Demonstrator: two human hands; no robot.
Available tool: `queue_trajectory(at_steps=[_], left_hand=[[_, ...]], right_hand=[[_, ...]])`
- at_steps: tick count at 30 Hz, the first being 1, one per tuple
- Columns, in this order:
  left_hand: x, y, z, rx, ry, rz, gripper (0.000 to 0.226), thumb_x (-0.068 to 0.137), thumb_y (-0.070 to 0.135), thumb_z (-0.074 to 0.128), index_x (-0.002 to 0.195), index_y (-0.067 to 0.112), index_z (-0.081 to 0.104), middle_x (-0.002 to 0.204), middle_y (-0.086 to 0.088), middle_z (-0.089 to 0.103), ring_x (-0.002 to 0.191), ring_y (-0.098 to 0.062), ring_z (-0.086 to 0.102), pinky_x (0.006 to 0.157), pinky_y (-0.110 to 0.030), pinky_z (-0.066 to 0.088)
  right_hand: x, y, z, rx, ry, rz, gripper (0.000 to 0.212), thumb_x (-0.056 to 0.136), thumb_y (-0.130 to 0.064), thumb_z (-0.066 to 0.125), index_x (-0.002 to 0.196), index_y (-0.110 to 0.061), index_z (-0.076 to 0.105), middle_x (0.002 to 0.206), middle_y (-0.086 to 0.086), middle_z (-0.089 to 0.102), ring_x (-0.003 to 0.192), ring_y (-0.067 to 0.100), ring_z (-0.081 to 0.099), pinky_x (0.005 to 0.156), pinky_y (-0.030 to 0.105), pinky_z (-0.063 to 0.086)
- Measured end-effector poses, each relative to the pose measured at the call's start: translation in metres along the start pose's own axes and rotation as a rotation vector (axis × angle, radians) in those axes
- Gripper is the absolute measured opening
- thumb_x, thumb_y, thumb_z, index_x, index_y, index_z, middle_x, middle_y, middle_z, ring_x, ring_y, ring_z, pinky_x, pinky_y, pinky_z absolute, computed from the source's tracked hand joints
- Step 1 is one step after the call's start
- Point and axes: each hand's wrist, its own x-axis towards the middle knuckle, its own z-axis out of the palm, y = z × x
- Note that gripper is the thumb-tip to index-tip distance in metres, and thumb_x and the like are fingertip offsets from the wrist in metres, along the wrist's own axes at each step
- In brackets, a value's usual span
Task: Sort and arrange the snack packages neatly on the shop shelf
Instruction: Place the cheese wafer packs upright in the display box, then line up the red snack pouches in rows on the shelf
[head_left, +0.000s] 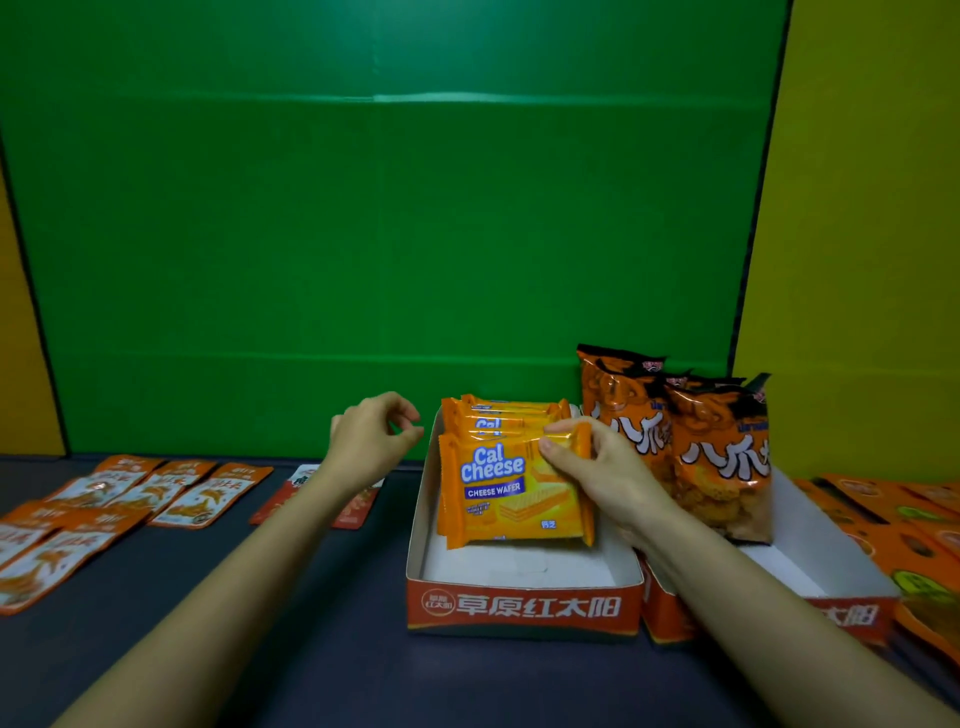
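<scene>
Several orange Cal Cheese wafer packs (498, 488) stand in a row at the back of a white display box (519, 605) with a red front. My right hand (592, 467) pinches the top right corner of the front pack. My left hand (371, 441) hovers just left of the box with fingers loosely curled, holding nothing. Two orange puffed-snack bags (717, 447) stand upright in a second box (831, 613) to the right.
Several flat orange-and-white sachets (104, 509) lie on the dark shelf surface at the left, and a red-and-white one (358, 506) lies behind my left forearm. More orange packages (904, 525) are stacked at the far right. A green back panel (389, 234) rises behind.
</scene>
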Motion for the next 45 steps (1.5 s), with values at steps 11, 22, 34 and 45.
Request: queue_trajectory(at_steps=[11, 22, 34, 45], left_hand=[[-0.019, -0.003, 0.006, 0.297, 0.026, 0.201, 0.015, 0.087, 0.021, 0.058, 0.099, 0.012, 0.063, 0.098, 0.0, 0.068, 0.096, -0.023, 0.058, 0.081, -0.033, 0.041], [-0.047, -0.008, -0.019, 0.607, 0.052, 0.27, 0.017, 0.089, 0.022, 0.05, 0.1, 0.013, 0.059, 0.102, -0.005, 0.065, 0.097, -0.025, 0.054, 0.075, -0.031, 0.033], [-0.166, -0.074, -0.144, 0.839, 0.024, -0.065, 0.015, 0.068, 0.026, 0.059, 0.076, 0.014, 0.06, 0.074, -0.008, 0.067, 0.07, -0.03, 0.064, 0.059, -0.031, 0.048], [-0.278, -0.165, -0.3, 1.027, 0.082, -0.272, 0.031, 0.075, 0.041, 0.043, 0.076, 0.015, 0.06, 0.07, -0.001, 0.065, 0.066, -0.024, 0.064, 0.047, -0.027, 0.04]], right_hand=[[0.0, -0.007, -0.004, -1.013, -0.001, -0.295, 0.032, 0.085, -0.038, 0.063, 0.115, -0.026, 0.059, 0.115, -0.009, 0.059, 0.106, 0.011, 0.054, 0.084, 0.028, 0.045], [-0.012, -0.03, 0.025, -1.189, -0.032, -0.511, 0.038, 0.091, -0.041, 0.05, 0.127, -0.029, 0.048, 0.131, -0.01, 0.053, 0.122, 0.013, 0.048, 0.103, 0.036, 0.035], [-0.061, -0.056, 0.177, -0.962, -0.489, -0.844, 0.033, 0.091, -0.045, 0.047, 0.122, -0.034, 0.051, 0.122, -0.011, 0.061, 0.117, 0.018, 0.055, 0.09, 0.033, 0.045], [-0.105, -0.063, 0.37, -0.859, -0.727, -0.897, 0.033, 0.093, -0.039, 0.047, 0.125, -0.03, 0.05, 0.128, -0.008, 0.057, 0.122, 0.017, 0.05, 0.094, 0.034, 0.044]])
